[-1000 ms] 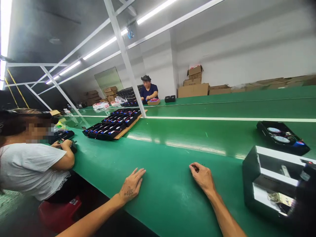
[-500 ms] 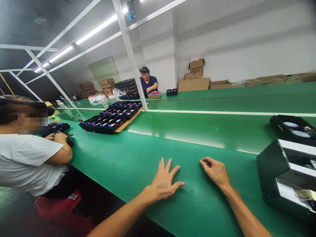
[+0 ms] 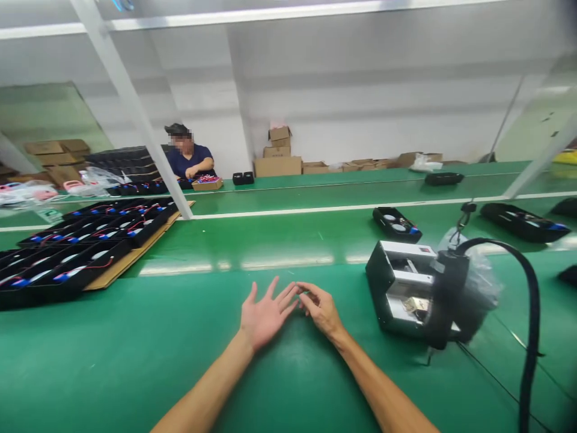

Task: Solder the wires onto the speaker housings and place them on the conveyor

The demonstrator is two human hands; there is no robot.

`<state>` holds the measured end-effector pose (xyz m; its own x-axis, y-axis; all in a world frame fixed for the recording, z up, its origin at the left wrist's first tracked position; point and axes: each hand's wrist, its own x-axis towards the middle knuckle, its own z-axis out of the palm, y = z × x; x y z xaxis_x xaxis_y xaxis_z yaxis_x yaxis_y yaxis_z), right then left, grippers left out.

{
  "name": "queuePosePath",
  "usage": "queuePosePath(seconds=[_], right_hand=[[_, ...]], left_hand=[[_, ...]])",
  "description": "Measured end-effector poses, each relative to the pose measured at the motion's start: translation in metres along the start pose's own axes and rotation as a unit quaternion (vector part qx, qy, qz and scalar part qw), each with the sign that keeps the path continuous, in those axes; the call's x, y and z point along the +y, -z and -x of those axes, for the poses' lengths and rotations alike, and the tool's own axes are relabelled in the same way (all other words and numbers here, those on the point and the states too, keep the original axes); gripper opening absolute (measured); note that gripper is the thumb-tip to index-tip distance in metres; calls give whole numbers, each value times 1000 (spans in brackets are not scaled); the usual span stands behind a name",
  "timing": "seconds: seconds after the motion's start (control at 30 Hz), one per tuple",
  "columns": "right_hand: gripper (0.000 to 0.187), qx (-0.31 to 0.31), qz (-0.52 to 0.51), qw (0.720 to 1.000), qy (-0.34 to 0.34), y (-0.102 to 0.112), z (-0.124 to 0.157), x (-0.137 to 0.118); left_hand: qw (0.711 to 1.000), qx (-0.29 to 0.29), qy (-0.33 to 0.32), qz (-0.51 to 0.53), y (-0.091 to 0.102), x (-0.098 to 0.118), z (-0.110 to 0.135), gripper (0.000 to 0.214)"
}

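Observation:
My left hand (image 3: 262, 319) is turned palm up over the green bench, its fingers spread, and nothing lies in the palm. At its fingertips is my right hand (image 3: 321, 310), thumb and fingers drawn together in a pinch. Whatever the pinch may hold is too small or hidden to make out. To the right of my hands stands a black and white screw feeder (image 3: 383, 285) with an open front. An electric screwdriver (image 3: 451, 288) hangs before it, bit pointing down, a black cable looping off to the right.
Black housings with wires (image 3: 97, 252) sit on cardboard at the left. Another black housing (image 3: 396, 224) with two round white parts lies behind the feeder. A white post (image 3: 135, 114) rises at left. Across the bench a co-worker (image 3: 189, 157) works beside a small box (image 3: 207, 183).
The view has swung right, bringing the hanging screwdriver in and taking the seated co-worker at left out. My left hand has turned from palm down to palm up, and my hands have come together.

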<state>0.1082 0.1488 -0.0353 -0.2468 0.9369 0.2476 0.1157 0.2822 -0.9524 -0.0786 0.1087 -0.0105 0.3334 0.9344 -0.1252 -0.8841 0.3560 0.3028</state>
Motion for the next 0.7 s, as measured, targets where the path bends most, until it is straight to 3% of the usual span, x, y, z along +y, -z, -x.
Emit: queuePosePath(seconds=[0.2,0.37,0.53,0.7], right_hand=[[44,-10,-41,999,-19,-11,6,-2],[24,-17,-33,999,-18,-11,9,-11],[22,-29,1,999,-12,-14,13,-16],[32,7,41,999,-6,-21,12,-8]], left_hand=[[1000,-13,19,6,11,-9,9,76],[994,-57,19,-96,15,-12,10,74],[974,-94,15,-207,17,-11,8,71],[985,-119,28,-125,23,-18,9,63]])
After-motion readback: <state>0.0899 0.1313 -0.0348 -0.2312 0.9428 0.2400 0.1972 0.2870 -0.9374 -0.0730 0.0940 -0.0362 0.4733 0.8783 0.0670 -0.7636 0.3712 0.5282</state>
